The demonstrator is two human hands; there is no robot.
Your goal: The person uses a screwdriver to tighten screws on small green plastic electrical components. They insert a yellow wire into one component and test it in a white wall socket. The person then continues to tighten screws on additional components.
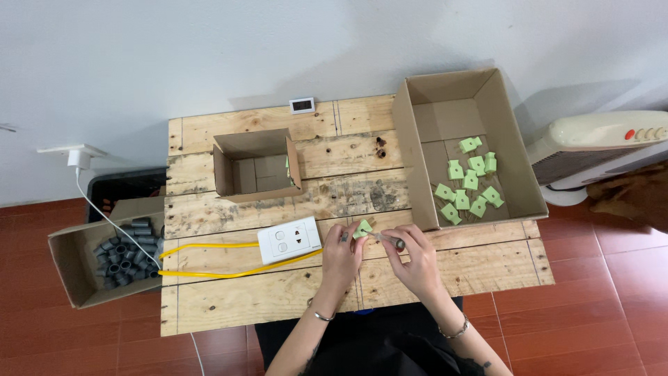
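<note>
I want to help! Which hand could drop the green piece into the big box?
Probably the left hand: it holds the green piece. The right hand is nearer the big box but holds a screwdriver.

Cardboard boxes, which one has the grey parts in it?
The box hanging off the table's left edge holds the grey tube pieces. The big right box holds green plugs.
</note>
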